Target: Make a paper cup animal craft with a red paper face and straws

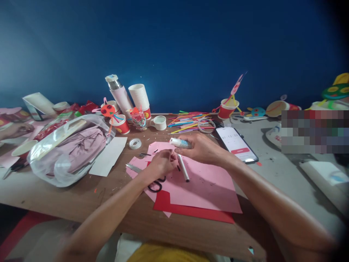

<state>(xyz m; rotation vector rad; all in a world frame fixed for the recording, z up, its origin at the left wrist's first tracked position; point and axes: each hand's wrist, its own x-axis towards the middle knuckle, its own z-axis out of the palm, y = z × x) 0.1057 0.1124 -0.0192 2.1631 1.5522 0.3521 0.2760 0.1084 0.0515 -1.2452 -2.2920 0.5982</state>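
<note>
Just above the pink paper (pixel 201 185), the right hand (pixel 200 149) pinches a white glue stick (pixel 178 143) in its fingers, the stick's long axis running sideways with one end toward the left hand (pixel 162 163). That nearer hand curls narrowly; whether it holds anything stays hidden. Below them, a white pen (pixel 183 168) lies on the paper, with black-handled scissors (pixel 155 186) under the left wrist.
</note>
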